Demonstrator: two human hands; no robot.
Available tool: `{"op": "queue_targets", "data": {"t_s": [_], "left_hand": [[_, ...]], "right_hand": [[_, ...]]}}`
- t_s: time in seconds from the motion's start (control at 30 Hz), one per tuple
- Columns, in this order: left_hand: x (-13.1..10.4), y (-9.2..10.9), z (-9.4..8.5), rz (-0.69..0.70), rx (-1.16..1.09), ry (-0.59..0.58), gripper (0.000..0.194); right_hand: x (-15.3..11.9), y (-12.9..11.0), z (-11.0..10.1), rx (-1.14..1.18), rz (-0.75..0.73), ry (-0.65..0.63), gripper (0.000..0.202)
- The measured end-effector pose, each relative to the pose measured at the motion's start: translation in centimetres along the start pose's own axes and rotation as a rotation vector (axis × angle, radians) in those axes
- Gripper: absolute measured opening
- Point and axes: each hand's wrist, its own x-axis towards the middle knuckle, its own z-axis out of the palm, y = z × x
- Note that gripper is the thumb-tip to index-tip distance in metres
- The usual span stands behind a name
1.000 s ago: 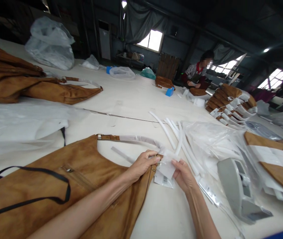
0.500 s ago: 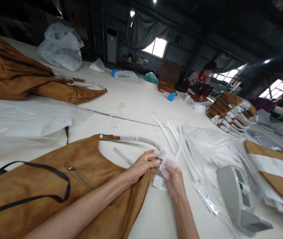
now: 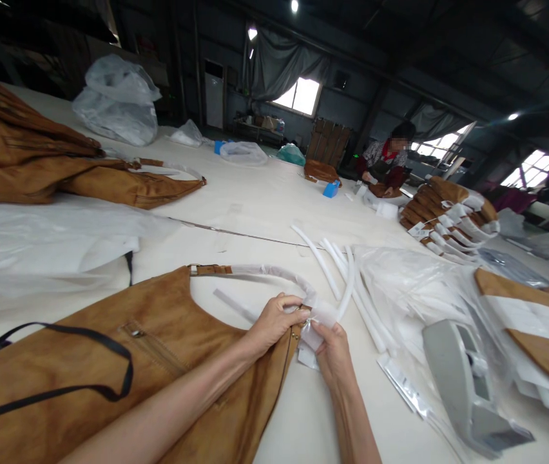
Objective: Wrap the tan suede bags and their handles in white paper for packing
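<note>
A tan-brown shoulder bag [image 3: 168, 328] lies flat, with a zipped pocket on its face and a black strap [image 3: 86, 341] looped across it. Thin white wrapping [image 3: 274, 272] covers most of its curved handle. My left hand [image 3: 277, 322] is closed on the handle's right end, where it joins the bag by some metal studs. Close beside it, my right hand [image 3: 333, 348] pinches a translucent white wrapping sheet [image 3: 323, 314] at that same end. A white tag [image 3: 307, 357] hangs below, partly behind the right fingers.
White foam tubes [image 3: 361, 303], a clear plastic bag [image 3: 400, 277] and a grey tape dispenser [image 3: 453, 380] lie on the right. Brown bags are piled at left [image 3: 28, 148] and far right [image 3: 448, 216]. A co-worker [image 3: 385, 161] stands across the white table [image 3: 255, 206].
My right hand has moved slightly left and up, closer to my left hand, bringing the wrapping sheet against the handle end. The left hand keeps its hold.
</note>
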Motion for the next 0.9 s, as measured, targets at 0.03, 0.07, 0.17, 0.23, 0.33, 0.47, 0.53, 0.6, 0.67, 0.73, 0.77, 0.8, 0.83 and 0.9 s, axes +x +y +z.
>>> {"op": "queue_targets", "data": {"t_s": [0.03, 0.07, 0.17, 0.23, 0.33, 0.47, 0.53, 0.6, 0.67, 0.73, 0.77, 0.8, 0.83, 0.9], "left_hand": [[0.0, 0.2, 0.0, 0.009, 0.005, -0.002, 0.026], [-0.1, 0.3, 0.1, 0.017, 0.010, -0.005, 0.026], [-0.2, 0.4, 0.2, 0.030, 0.028, -0.007, 0.035], [-0.2, 0.2, 0.2, 0.030, 0.039, 0.026, 0.035], [0.0, -0.2, 0.1, 0.014, 0.033, 0.130, 0.045], [0.1, 0.2, -0.3, -0.200, -0.176, 0.235, 0.082], [0.1, 0.6, -0.7, -0.297, -0.222, 0.211, 0.069], [0.2, 1.0, -1.0, -0.353, -0.221, 0.146, 0.052], [0.2, 1.2, -1.3, -0.388, -0.226, 0.095, 0.043], [0.2, 1.3, -1.4, -0.392, -0.225, 0.073, 0.039], [0.2, 1.2, -1.4, -0.384, -0.221, 0.071, 0.037], [0.2, 1.2, -1.3, -0.370, -0.214, 0.073, 0.035], [0.1, 1.1, -1.2, -0.351, -0.204, 0.077, 0.031], [0.1, 1.0, -1.1, -0.295, -0.184, 0.079, 0.026]], "right_hand": [[-0.1, 0.0, -0.2, 0.000, -0.004, -0.004, 0.032], [-0.3, -0.1, -0.3, -0.006, -0.009, -0.012, 0.033], [-0.7, -0.3, -0.1, -0.045, -0.004, -0.033, 0.038], [-0.9, -0.4, 0.3, -0.064, 0.012, -0.031, 0.040], [-0.9, -0.3, 0.6, -0.055, 0.031, -0.012, 0.044], [-0.8, -0.2, 0.4, -0.027, 0.052, -0.031, 0.047], [-0.8, -0.2, 0.2, -0.026, 0.054, -0.048, 0.046], [-0.8, -0.1, 0.2, -0.027, 0.058, -0.052, 0.043], [-0.8, 0.0, 0.2, -0.026, 0.060, -0.044, 0.042], [-0.8, 0.0, 0.2, -0.023, 0.072, -0.038, 0.042], [-0.8, 0.0, 0.2, -0.024, 0.081, -0.039, 0.042], [-0.9, 0.0, 0.2, -0.027, 0.090, -0.043, 0.043], [-0.9, -0.1, 0.2, -0.032, 0.099, -0.051, 0.043], [-1.0, -0.2, 0.1, -0.045, 0.108, -0.066, 0.043]]}}
